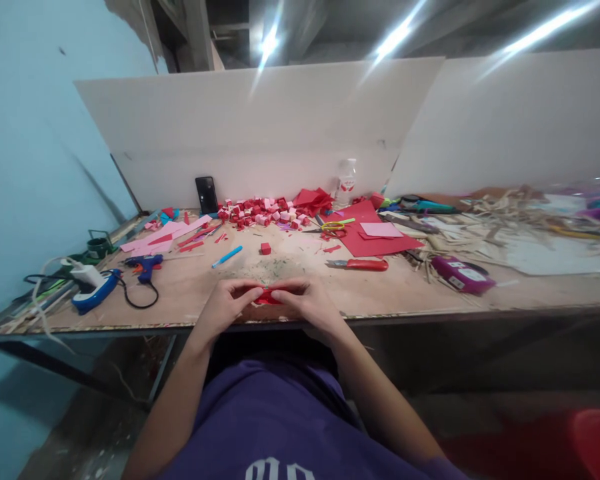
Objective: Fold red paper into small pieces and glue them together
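Observation:
Near the table's front edge, my left hand (230, 303) and my right hand (307, 303) pinch a small piece of red paper (267, 297) between thumbs and fingers. The fingers cover much of it, so its full shape is hidden. Just beyond my hands lie greenish crumbs (275, 268), and past them stands a small red cube (265, 249). A blue pen (227, 257) rests to the left of the cube. Off to the right is a red-handled utility knife (365, 265).
A heap of red and pink cubes (260, 212) lies at the back beside a phone (207, 195). Left are a blue glue gun (144, 265) and power strip (97, 293). Right are scissors (333, 229), red sheets (375, 245), a purple tape measure (461, 275) and wood strips (500, 213).

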`<act>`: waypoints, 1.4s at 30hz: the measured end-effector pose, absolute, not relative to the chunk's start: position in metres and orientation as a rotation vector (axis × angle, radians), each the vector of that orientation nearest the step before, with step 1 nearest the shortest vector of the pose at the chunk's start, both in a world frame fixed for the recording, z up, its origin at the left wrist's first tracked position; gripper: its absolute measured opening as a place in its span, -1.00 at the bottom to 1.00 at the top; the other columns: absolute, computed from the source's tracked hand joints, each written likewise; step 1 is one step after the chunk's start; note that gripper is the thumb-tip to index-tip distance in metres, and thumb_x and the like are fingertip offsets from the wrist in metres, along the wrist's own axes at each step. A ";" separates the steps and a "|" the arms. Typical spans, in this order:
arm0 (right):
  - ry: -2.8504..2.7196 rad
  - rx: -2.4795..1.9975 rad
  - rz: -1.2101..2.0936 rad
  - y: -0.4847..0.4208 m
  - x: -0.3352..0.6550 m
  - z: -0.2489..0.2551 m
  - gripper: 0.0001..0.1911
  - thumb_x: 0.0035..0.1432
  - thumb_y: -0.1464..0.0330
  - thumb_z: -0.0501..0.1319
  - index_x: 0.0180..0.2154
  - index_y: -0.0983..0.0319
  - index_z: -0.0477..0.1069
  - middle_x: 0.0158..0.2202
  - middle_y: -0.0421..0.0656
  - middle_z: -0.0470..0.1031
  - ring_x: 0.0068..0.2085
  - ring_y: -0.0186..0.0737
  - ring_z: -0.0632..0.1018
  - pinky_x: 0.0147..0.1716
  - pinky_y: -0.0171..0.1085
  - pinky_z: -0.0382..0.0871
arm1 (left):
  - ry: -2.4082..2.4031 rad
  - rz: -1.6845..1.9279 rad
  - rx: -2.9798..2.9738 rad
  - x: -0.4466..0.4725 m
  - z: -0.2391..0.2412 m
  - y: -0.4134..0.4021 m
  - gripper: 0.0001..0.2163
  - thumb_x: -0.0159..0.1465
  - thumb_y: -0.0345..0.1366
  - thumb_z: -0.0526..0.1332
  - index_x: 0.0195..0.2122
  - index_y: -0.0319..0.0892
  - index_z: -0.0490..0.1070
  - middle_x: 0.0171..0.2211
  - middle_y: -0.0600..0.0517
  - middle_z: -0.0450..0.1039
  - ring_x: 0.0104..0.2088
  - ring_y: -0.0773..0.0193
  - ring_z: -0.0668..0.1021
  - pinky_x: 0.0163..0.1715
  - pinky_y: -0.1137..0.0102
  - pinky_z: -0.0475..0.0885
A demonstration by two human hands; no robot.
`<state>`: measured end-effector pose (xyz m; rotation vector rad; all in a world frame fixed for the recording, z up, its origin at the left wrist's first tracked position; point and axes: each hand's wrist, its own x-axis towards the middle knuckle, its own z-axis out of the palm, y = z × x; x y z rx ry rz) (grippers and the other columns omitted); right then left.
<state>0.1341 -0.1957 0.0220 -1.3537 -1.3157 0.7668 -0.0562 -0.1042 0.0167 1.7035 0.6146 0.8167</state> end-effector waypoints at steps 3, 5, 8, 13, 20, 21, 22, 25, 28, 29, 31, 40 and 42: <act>-1.340 -1.356 0.813 -0.197 0.133 0.025 -0.62 0.12 0.14 0.41 -0.12 0.24 0.71 -0.18 -0.03 0.73 -0.19 -0.01 0.69 -0.14 -0.11 0.55 | 0.626 0.851 1.722 -0.057 0.016 -0.103 -0.72 0.21 -0.13 0.41 -0.18 -0.22 0.68 -0.27 -0.08 0.70 -0.28 0.16 0.68 -0.30 0.41 0.54; -1.356 -1.347 0.796 -0.197 0.132 0.026 -0.61 0.15 0.13 0.39 -0.09 0.24 0.70 -0.15 -0.03 0.73 -0.16 0.00 0.69 -0.11 -0.10 0.54 | 0.644 0.843 1.718 -0.057 0.014 -0.102 -0.70 0.19 -0.12 0.43 -0.15 -0.23 0.68 -0.28 -0.08 0.70 -0.30 0.17 0.67 -0.30 0.40 0.54; -1.375 -1.357 0.772 -0.196 0.131 0.025 -0.66 0.17 0.18 0.38 -0.11 0.24 0.71 -0.18 -0.05 0.73 -0.18 -0.03 0.68 -0.13 -0.13 0.54 | 0.655 0.828 1.698 -0.057 0.013 -0.102 -0.67 0.17 -0.13 0.45 -0.11 -0.22 0.67 -0.27 -0.07 0.70 -0.31 0.18 0.66 -0.31 0.41 0.53; -1.386 -1.397 0.762 -0.195 0.131 0.024 -0.70 0.18 0.21 0.37 -0.15 0.26 0.71 -0.26 -0.08 0.72 -0.24 -0.09 0.65 -0.26 -0.23 0.49 | 0.677 0.849 1.733 -0.056 0.014 -0.103 -0.70 0.17 -0.14 0.43 -0.17 -0.23 0.67 -0.28 -0.07 0.70 -0.30 0.16 0.67 -0.32 0.41 0.51; -1.368 -1.422 0.789 -0.197 0.130 0.024 -0.66 0.19 0.18 0.36 -0.14 0.28 0.70 -0.34 -0.09 0.66 -0.36 -0.18 0.56 -0.41 -0.30 0.39 | 0.644 0.868 1.760 -0.056 0.012 -0.102 -0.75 0.22 -0.12 0.39 -0.24 -0.20 0.67 -0.28 -0.05 0.69 -0.26 0.17 0.66 -0.27 0.42 0.51; -1.357 -1.423 0.805 -0.197 0.130 0.023 -0.65 0.19 0.16 0.35 -0.14 0.29 0.70 -0.36 -0.09 0.65 -0.39 -0.21 0.53 -0.43 -0.31 0.37 | 0.644 0.872 1.745 -0.056 0.011 -0.102 -0.75 0.22 -0.11 0.39 -0.25 -0.20 0.67 -0.28 -0.05 0.69 -0.27 0.18 0.66 -0.29 0.42 0.51; -1.348 -1.420 0.822 -0.197 0.130 0.023 -0.64 0.19 0.15 0.35 -0.15 0.29 0.70 -0.37 -0.10 0.64 -0.42 -0.23 0.51 -0.46 -0.31 0.35 | 0.647 0.879 1.728 -0.056 0.011 -0.102 -0.75 0.21 -0.11 0.39 -0.26 -0.20 0.67 -0.29 -0.04 0.69 -0.29 0.19 0.66 -0.30 0.43 0.52; -1.331 -1.407 0.878 -0.198 0.131 0.022 -0.60 0.18 0.09 0.35 -0.16 0.29 0.69 -0.38 -0.11 0.61 -0.46 -0.28 0.45 -0.50 -0.33 0.31 | 0.666 0.881 1.694 -0.056 0.012 -0.103 -0.72 0.13 -0.13 0.46 -0.21 -0.20 0.66 -0.32 -0.03 0.68 -0.33 0.21 0.65 -0.33 0.44 0.53; -1.336 -1.407 0.888 -0.197 0.132 0.022 -0.53 0.22 0.02 0.30 -0.17 0.29 0.67 -0.41 -0.13 0.56 -0.47 -0.29 0.41 -0.53 -0.34 0.27 | 0.658 0.858 1.669 -0.056 0.012 -0.104 -0.68 0.11 -0.16 0.48 -0.15 -0.21 0.65 -0.30 -0.05 0.69 -0.33 0.20 0.66 -0.38 0.45 0.53; -1.349 -1.405 0.870 -0.196 0.132 0.022 -0.53 0.24 0.01 0.28 -0.21 0.30 0.67 -0.42 -0.14 0.54 -0.46 -0.29 0.41 -0.52 -0.34 0.26 | 0.650 0.850 1.647 -0.057 0.012 -0.104 -0.69 0.13 -0.15 0.47 -0.16 -0.21 0.65 -0.31 -0.05 0.68 -0.34 0.20 0.67 -0.40 0.46 0.53; -1.390 -1.395 0.820 -0.196 0.133 0.023 -0.53 0.27 0.02 0.25 -0.34 0.30 0.62 -0.47 -0.18 0.47 -0.44 -0.30 0.38 -0.48 -0.34 0.23 | 0.635 0.838 1.601 -0.057 0.012 -0.103 -0.71 0.17 -0.12 0.44 -0.19 -0.23 0.64 -0.37 -0.04 0.67 -0.39 0.23 0.66 -0.42 0.46 0.54; -1.431 -1.386 0.777 -0.194 0.134 0.022 -0.58 0.26 0.08 0.26 -0.43 0.30 0.55 -0.51 -0.22 0.45 -0.46 -0.32 0.38 -0.43 -0.31 0.20 | 0.635 0.841 1.543 -0.057 0.014 -0.101 -0.69 0.15 -0.09 0.46 -0.30 -0.28 0.63 -0.47 -0.01 0.64 -0.51 0.27 0.65 -0.47 0.47 0.56; -1.406 -1.362 0.819 -0.194 0.133 0.022 -0.64 0.20 0.12 0.33 -0.27 0.30 0.65 -0.39 -0.15 0.60 -0.39 -0.25 0.49 -0.38 -0.30 0.30 | 0.648 0.820 1.514 -0.057 0.014 -0.102 -0.66 0.11 -0.08 0.48 -0.29 -0.28 0.61 -0.45 -0.02 0.64 -0.52 0.25 0.65 -0.49 0.46 0.56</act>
